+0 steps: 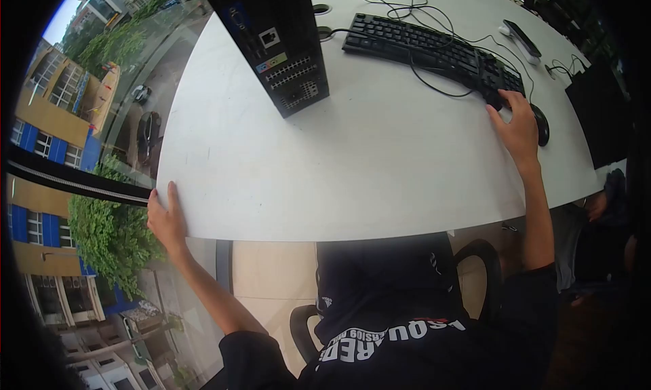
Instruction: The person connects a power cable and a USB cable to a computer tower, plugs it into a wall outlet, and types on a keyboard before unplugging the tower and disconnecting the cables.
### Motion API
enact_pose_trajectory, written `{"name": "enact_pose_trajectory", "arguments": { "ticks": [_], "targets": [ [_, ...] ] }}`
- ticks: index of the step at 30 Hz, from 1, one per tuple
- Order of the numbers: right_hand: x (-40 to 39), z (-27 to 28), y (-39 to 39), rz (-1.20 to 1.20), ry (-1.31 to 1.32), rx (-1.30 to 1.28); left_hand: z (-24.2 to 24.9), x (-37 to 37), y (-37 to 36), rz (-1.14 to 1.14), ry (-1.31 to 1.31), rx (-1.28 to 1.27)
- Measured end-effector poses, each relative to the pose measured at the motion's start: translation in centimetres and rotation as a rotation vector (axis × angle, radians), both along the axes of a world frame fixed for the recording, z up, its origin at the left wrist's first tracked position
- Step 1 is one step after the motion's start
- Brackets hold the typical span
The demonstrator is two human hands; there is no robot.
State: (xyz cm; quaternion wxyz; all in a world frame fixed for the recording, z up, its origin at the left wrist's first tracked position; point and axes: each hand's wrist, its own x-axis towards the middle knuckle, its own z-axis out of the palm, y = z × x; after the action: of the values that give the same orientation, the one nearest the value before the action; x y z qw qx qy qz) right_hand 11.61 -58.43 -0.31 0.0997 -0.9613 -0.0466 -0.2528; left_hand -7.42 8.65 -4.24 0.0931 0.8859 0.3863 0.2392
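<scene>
A long black keyboard lies at an angle across the far right of the white table, with its cable looped over it. My right hand is at the keyboard's near right corner, thumb and fingers closed around that end. Just right of this hand sits a black mouse, partly hidden by it. At the table's left edge rests my left hand, fingers stretched out and holding nothing. A black computer tower stands upright at the back, its rear ports facing me.
The white table has a curved left edge beside a window. Thin cables lie tangled behind the keyboard. A dark phone-like object on a white base and a black panel are at the right. Another person's hand shows beyond the table.
</scene>
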Motion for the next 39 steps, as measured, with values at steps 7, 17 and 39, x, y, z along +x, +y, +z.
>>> {"name": "enact_pose_trajectory", "arguments": {
  "ticks": [7,17,39],
  "targets": [
    [1.3,1.0,-0.9,0.095,-0.081,0.229,0.2,0.2,0.1,-0.004,0.007,0.003],
    [-4.5,16.0,-3.2,0.696,-0.682,0.683,-0.3,0.0,0.6,0.009,0.002,0.011],
    [-24.5,25.7,-15.4,0.964,-1.198,1.020,-1.1,0.1,1.5,0.022,-0.020,0.030]
  ]
}}
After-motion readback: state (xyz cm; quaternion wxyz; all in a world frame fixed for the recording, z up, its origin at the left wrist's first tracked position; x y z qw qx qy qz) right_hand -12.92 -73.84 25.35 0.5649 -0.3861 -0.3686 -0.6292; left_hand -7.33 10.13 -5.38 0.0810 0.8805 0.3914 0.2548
